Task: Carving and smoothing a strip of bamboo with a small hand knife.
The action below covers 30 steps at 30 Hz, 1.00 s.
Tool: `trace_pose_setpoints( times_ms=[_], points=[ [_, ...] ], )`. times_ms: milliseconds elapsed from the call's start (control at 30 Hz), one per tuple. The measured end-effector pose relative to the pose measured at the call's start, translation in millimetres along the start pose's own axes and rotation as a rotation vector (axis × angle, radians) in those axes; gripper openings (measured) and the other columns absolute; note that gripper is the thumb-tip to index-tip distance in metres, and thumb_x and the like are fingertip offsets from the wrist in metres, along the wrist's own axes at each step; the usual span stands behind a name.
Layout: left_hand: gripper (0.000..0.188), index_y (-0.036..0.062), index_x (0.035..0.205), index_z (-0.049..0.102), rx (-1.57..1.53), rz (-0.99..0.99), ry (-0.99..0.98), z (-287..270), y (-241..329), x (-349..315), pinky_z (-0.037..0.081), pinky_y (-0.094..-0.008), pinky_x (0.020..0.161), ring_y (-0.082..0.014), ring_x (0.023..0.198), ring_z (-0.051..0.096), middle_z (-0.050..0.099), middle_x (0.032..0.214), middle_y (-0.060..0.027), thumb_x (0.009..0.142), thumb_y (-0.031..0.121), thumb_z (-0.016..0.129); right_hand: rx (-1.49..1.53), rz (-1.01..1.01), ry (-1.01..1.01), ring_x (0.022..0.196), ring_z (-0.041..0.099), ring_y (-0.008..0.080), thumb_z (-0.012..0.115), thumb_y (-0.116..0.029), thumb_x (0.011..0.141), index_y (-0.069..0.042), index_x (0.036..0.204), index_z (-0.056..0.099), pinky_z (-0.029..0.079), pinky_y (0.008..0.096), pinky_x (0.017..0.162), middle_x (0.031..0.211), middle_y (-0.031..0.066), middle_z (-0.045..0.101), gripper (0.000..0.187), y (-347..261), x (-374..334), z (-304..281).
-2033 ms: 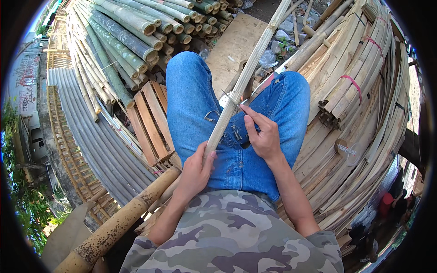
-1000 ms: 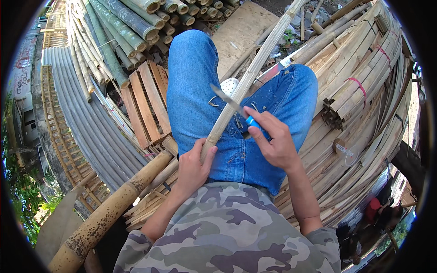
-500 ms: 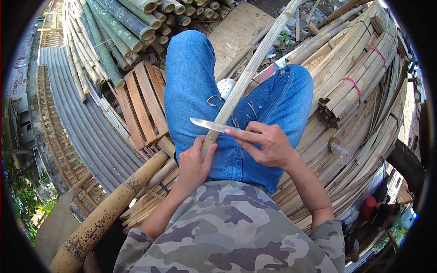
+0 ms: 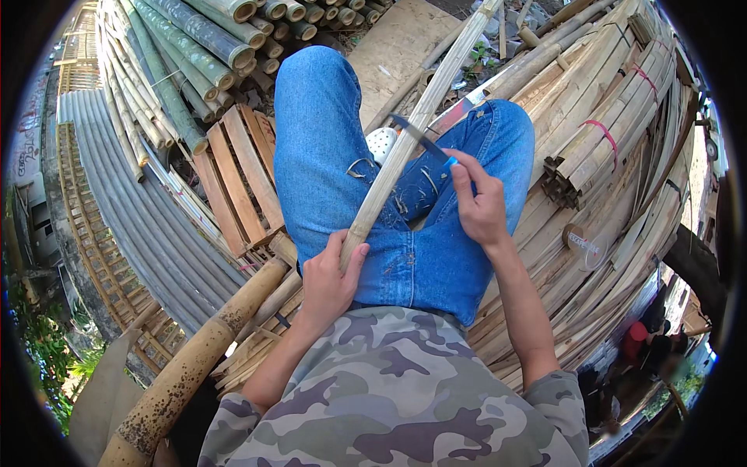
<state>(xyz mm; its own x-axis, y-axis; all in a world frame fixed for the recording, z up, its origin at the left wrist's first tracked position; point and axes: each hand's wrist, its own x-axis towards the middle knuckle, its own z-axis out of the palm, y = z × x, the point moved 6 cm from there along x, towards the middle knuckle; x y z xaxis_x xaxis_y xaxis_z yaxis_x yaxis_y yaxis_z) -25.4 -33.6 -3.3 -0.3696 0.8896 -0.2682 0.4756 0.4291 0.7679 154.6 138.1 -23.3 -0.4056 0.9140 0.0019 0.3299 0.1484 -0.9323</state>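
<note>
My left hand (image 4: 331, 276) is closed around the near end of a long, pale bamboo strip (image 4: 389, 175). The strip slants from my lap up between my knees and away to the far right. My right hand (image 4: 481, 198) grips a knife (image 4: 424, 140) by its handle, of which a bit of blue shows by the fingers. Its dark-looking blade points to the upper left and crosses the strip between my knees. Whether the edge touches the strip I cannot tell. Thin shavings (image 4: 397, 204) cling to my jeans (image 4: 315, 148).
Green bamboo poles (image 4: 191, 39) are stacked at the far left, beside a wooden slatted crate (image 4: 233, 179) and corrugated sheet (image 4: 132, 194). A thick bamboo pole (image 4: 194, 362) lies at my near left. Split bamboo strips (image 4: 537, 257) and a tied bundle (image 4: 599, 148) fill the right.
My right hand has moved away from me along the strip, carrying the knife from near my left hand to between my knees. The blade has tilted. My left hand keeps its hold.
</note>
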Motion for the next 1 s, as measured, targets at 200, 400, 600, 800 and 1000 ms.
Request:
trace_pose_setpoints(
  times_ms=[200, 400, 600, 800, 1000],
  points=[
    [0.026, 0.0004, 0.109, 0.060, 0.017, -0.006, 0.008, -0.6, 2.4, 2.3, 0.045, -0.0354, 0.053, -0.0266, 0.055, 0.062, 0.063, 0.068, -0.0163, 0.096, 0.023, 0.062, 0.051, 0.319, 0.159, 0.053, 0.042, 0.0092, 0.055, -0.032, 0.100, 0.003, 0.087, 0.062, 0.036, 0.0310, 0.048, 0.059, 0.0056, 0.052, 0.038, 14.2, 24.6, -26.2],
    [0.024, 0.0003, 0.107, 0.061, 0.032, -0.011, -0.006, -1.8, 0.4, 2.4, 0.049, -0.0384, 0.056, -0.0346, 0.063, 0.066, 0.067, 0.076, -0.0189, 0.094, 0.021, 0.063, -0.076, 0.130, -0.289, 0.055, 0.058, 0.0431, 0.059, -0.025, 0.097, 0.000, 0.078, 0.060, 0.040, 0.0465, 0.049, 0.056, 0.0237, 0.052, 0.032, -32.3, -58.1, 54.9],
    [0.027, -0.0009, 0.113, 0.060, -0.027, -0.014, -0.038, -4.6, 1.9, -2.4, 0.051, -0.0381, 0.060, -0.0349, 0.069, 0.068, 0.068, 0.080, -0.0201, 0.093, 0.018, 0.063, -0.124, 0.231, 0.119, 0.044, 0.051, 0.0355, 0.058, -0.024, 0.098, 0.000, 0.076, 0.058, 0.036, 0.0379, 0.043, 0.054, 0.0195, 0.052, 0.033, -22.1, 3.3, 4.2],
    [0.031, -0.0026, 0.118, 0.059, -0.031, 0.013, -0.027, 1.0, -4.2, -2.9, 0.048, -0.0323, 0.061, -0.0210, 0.064, 0.065, 0.065, 0.075, -0.0169, 0.094, 0.017, 0.063, -0.133, 0.086, -0.117, 0.052, 0.058, 0.0396, 0.059, -0.025, 0.097, -0.001, 0.079, 0.059, 0.038, 0.0423, 0.045, 0.056, 0.0205, 0.053, 0.030, -20.2, -54.1, 37.8],
    [0.029, -0.0016, 0.117, 0.060, -0.020, 0.018, -0.024, 0.2, -6.6, -2.7, 0.049, -0.0322, 0.060, -0.0209, 0.063, 0.065, 0.065, 0.073, -0.0145, 0.094, 0.016, 0.062, -0.153, 0.157, 0.250, 0.040, 0.040, 0.0210, 0.058, -0.026, 0.099, 0.001, 0.076, 0.060, 0.032, 0.0366, 0.042, 0.052, 0.0160, 0.047, 0.035, -12.9, 4.6, -5.4]
  ],
)
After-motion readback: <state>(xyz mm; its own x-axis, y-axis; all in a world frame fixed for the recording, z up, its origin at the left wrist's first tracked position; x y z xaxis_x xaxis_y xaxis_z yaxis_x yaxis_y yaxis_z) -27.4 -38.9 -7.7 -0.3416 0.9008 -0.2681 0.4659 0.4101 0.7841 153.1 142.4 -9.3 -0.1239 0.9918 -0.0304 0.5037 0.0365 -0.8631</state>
